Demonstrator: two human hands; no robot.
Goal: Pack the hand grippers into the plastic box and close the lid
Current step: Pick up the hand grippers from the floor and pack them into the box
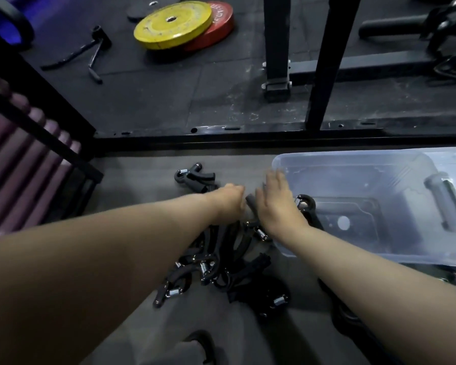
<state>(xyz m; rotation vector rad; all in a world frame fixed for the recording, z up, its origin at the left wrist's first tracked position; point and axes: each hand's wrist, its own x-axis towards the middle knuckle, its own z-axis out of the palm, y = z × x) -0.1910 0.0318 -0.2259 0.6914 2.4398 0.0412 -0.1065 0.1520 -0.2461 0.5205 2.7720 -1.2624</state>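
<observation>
Hand grippers (208, 264) look light, stiff, tangle-prone, best lifted by a handle; my right hand (277, 204) lies flat, holding nothing, my left hand (229, 202) I cannot tell.

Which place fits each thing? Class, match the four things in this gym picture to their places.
Things: 1 yellow plate; 2 red plate; 3 plastic box; 4 hand gripper pile.
Places: A partly under another plate; B at the picture's right edge; C on the floor left of the box; D atop another plate.
Pairs: 1-D, 2-A, 3-B, 4-C.
</observation>
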